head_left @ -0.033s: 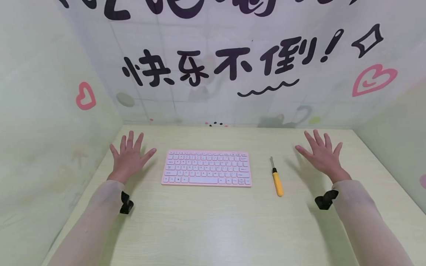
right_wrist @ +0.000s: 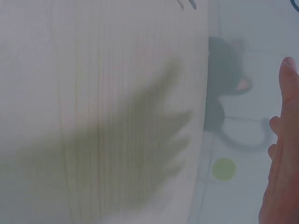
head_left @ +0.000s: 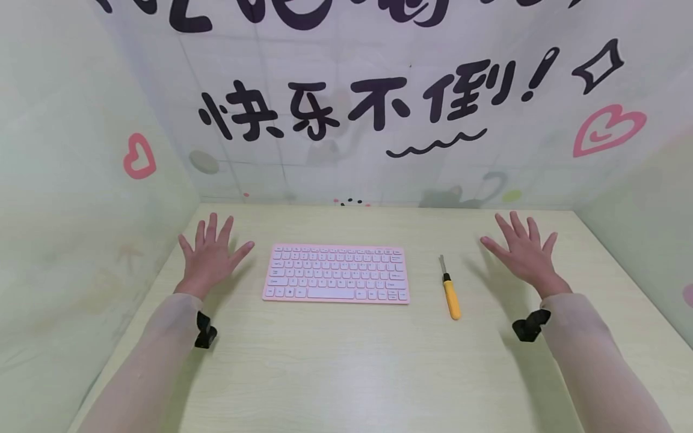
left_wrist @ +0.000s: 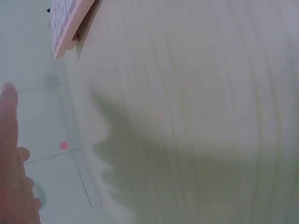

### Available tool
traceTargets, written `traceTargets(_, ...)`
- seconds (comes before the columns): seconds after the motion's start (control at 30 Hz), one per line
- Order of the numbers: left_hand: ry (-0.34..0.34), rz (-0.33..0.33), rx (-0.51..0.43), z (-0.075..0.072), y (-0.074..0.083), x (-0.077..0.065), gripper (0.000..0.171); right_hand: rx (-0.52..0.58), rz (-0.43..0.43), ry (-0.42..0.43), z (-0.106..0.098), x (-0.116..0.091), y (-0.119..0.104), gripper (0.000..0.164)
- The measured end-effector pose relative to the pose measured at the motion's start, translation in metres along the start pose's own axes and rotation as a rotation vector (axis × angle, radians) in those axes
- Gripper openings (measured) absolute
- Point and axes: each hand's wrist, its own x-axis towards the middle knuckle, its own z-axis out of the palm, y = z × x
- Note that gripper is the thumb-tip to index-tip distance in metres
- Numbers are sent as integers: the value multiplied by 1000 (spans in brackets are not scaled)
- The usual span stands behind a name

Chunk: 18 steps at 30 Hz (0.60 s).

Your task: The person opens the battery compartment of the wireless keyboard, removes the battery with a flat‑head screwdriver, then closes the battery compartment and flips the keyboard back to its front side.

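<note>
A pink keyboard [head_left: 335, 274] with white keys lies flat near the middle of the table. To its right is a screwdriver [head_left: 452, 294] with a yellow handle, its metal shaft pointing toward the back wall. My left hand [head_left: 208, 258] hovers left of the keyboard, fingers spread and holding nothing. On the far side of the screwdriver, my right hand [head_left: 525, 255] is also spread and empty above the table. The left wrist view catches one corner of the keyboard [left_wrist: 70, 28] and the side of the left hand [left_wrist: 14, 163]. In the right wrist view, the right hand [right_wrist: 282, 149] shows at the edge.
A pale wood table [head_left: 335, 367] carries both objects. Behind it hangs a white printed backdrop [head_left: 335, 168] with black lettering, and pale side walls [head_left: 70, 240] enclose the left and right. Black wrist cameras [head_left: 206, 331] sit on both sleeves.
</note>
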Motion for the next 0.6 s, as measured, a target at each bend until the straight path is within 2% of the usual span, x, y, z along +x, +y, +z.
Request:
traceTargets(0.33, 9, 13, -3, -6, -2, 0, 86, 3, -8, 5, -3, 2, 0, 76)
traceTargets(0.6, 34, 30, -16, -22, 6, 4, 85, 43, -63, 15, -10, 7, -10, 74)
